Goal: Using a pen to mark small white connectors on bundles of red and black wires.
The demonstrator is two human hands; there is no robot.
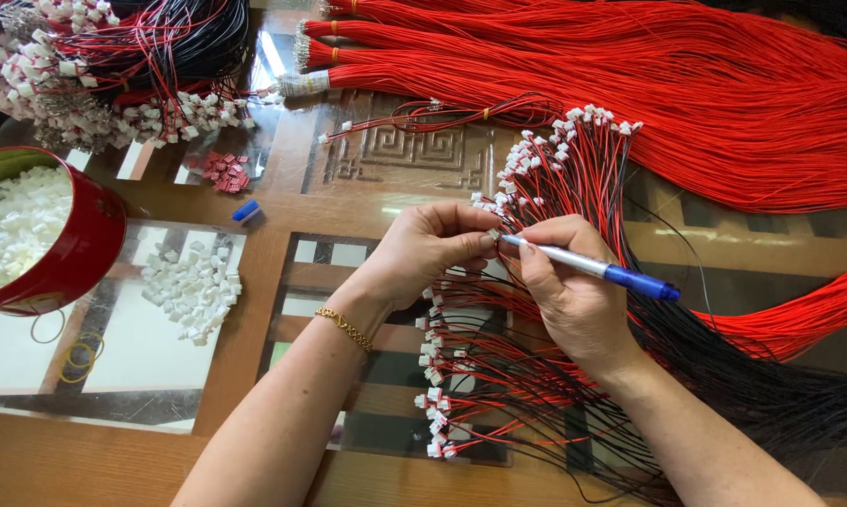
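While the left hand [433,246] pinches a small white connector [493,235], the right hand [573,291] grips a blue-capped pen [592,268] against it.

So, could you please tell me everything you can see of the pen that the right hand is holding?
The pen is a slim stick pen with a pale, silvery-grey barrel and a blue cap or end piece, plastic by the look of it. It lies almost level, tilted slightly, blue end pointing right and down. The right hand grips the barrel near the tip, which meets a small white connector pinched by the left hand. Below it spread red and black wires.
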